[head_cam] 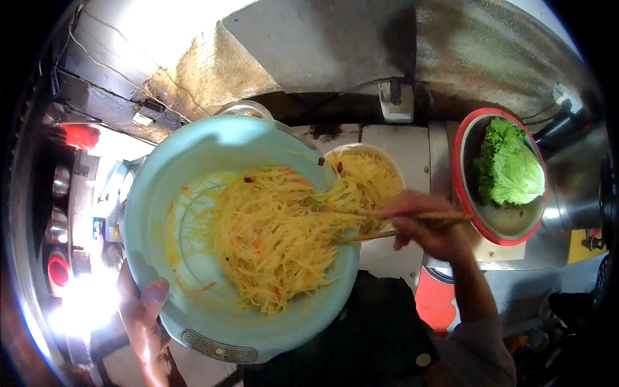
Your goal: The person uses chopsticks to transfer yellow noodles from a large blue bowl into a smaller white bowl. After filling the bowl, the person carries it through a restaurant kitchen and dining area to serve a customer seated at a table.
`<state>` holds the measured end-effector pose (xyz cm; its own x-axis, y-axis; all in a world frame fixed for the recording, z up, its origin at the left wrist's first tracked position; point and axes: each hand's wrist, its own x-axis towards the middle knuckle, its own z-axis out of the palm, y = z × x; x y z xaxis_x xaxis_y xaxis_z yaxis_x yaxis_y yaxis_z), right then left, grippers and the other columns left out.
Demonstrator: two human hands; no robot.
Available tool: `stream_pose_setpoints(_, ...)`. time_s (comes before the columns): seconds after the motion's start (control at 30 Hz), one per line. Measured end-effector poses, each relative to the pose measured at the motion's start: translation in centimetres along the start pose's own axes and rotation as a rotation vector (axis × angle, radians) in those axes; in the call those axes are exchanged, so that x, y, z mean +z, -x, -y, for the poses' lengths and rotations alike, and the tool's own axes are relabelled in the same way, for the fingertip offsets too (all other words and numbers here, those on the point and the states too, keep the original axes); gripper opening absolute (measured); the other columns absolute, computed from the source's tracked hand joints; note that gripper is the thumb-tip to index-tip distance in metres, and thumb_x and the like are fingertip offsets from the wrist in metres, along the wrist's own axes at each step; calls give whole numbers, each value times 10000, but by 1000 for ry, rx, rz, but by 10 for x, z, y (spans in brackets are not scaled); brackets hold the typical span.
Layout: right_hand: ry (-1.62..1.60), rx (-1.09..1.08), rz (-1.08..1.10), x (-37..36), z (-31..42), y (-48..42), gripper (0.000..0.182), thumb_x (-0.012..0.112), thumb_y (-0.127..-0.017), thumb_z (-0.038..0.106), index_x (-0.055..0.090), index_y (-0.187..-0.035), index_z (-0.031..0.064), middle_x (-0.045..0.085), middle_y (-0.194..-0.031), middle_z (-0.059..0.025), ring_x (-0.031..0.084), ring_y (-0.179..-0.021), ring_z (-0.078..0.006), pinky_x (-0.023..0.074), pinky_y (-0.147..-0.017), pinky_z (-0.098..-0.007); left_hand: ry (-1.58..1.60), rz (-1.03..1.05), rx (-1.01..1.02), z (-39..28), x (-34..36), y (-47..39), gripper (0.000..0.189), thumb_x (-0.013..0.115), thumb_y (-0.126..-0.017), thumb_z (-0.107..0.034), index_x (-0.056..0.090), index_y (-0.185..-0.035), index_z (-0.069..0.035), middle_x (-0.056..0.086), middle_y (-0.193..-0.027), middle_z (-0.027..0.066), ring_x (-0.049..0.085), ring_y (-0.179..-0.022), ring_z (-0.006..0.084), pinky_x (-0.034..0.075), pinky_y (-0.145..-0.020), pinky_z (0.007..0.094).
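A large pale turquoise plastic basin (159, 159) is tilted to the right, gripped at its lower left rim by my left hand (145, 300). Inside lies a heap of yellow shredded vegetable (275, 242), perhaps potato, with orange shreds and a few dark red pieces. My right hand (425, 225) holds a pair of wooden chopsticks (370, 236), slightly spread, their tips in the shreds at the basin's right rim. Just beyond that rim, a white round container (394, 159) holds more of the same shreds. Strands bridge the basin's edge and this container.
A red-rimmed mesh strainer (462, 193) with green lettuce leaves (515, 167) stands at the right. Behind the white-tiled counter (401, 140), a power socket (396, 99) and cables run along the wall. A red cup (59, 271) sits at far left.
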<state>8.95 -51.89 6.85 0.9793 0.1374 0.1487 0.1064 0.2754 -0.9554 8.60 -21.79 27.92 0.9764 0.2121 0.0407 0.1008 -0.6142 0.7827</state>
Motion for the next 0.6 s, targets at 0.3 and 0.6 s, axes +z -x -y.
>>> stream_pose_setpoints(0.3, 167, -282, -288, 32, -75, 17, 84, 558, -843, 32, 583, -910, -11, 590, -814, -103, 609, -651, -158, 503, -586, -241, 127, 19, -5, 5, -2, 2, 585, 612, -621, -156, 480, -1138, 85, 590, -957, 126, 551, -855, 206, 419, -807, 292)
stream_pose_setpoints(0.6, -113, -282, -522, 30, -77, 6, 124, 528, -877, 93, 559, -919, -19, 589, -800, -117, 610, -595, -168, 514, -539, -259, 120, 53, -18, 5, -4, 5, 531, 585, -637, -127, 485, -1113, 86, 593, -939, 129, 556, -819, 191, 433, -772, 276)
